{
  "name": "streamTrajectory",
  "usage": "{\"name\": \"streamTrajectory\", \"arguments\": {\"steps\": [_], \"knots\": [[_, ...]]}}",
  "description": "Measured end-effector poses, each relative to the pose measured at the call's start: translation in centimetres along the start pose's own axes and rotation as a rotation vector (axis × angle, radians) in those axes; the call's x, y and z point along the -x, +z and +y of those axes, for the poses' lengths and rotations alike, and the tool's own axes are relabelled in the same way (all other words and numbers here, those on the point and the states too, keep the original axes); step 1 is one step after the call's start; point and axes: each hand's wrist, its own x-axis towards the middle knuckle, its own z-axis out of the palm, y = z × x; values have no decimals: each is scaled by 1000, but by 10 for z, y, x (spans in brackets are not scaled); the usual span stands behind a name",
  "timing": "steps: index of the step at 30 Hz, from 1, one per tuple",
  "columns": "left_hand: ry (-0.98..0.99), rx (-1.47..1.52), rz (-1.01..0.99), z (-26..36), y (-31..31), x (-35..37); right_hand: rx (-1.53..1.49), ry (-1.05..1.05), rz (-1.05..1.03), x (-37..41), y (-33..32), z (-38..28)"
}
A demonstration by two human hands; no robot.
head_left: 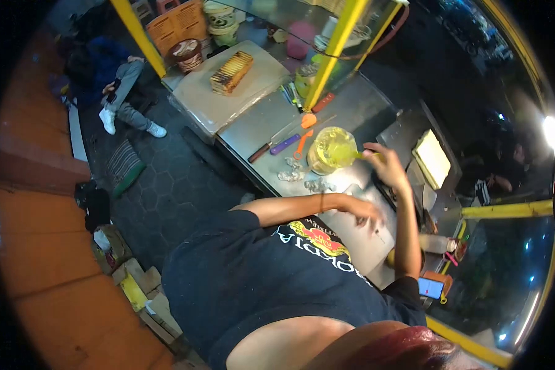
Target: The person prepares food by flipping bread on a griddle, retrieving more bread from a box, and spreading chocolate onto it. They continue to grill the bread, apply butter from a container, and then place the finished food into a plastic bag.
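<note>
My right hand (385,165) is closed around the end of a yellow-green utensil (359,155), which reaches into a clear round tub (332,150) with yellow-green contents. Slightly blurred, my left hand (365,213) hangs over the metal worktop (362,242), its fingers loosely apart and nothing seen in them. Beside the tub lie an orange spoon-like tool (301,145), a purple-handled tool (285,143) and a brown-handled knife (259,152). Crumpled clear plastic (291,175) sits near the tub's base.
Grilled bread (231,73) rests on a wrapped board (194,100) at the upper left. A pale block (431,159) lies to the right, and a lit phone (430,288) at the lower right. Yellow posts (336,55) frame the stall. Another person (124,92) sits at the upper left.
</note>
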Motion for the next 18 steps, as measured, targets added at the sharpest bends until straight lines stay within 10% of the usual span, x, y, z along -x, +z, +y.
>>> {"name": "streamTrajectory", "arguments": {"steps": [4,10,18], "knots": [[67,-462,-261,100,-4,143,-174,257,22,-16,27,-36],[472,-340,539,152,-124,309,-208,353,417,-34,52,-83],[581,-907,851,274,-287,318,-406,343,-324,-86,227,-156]]}}
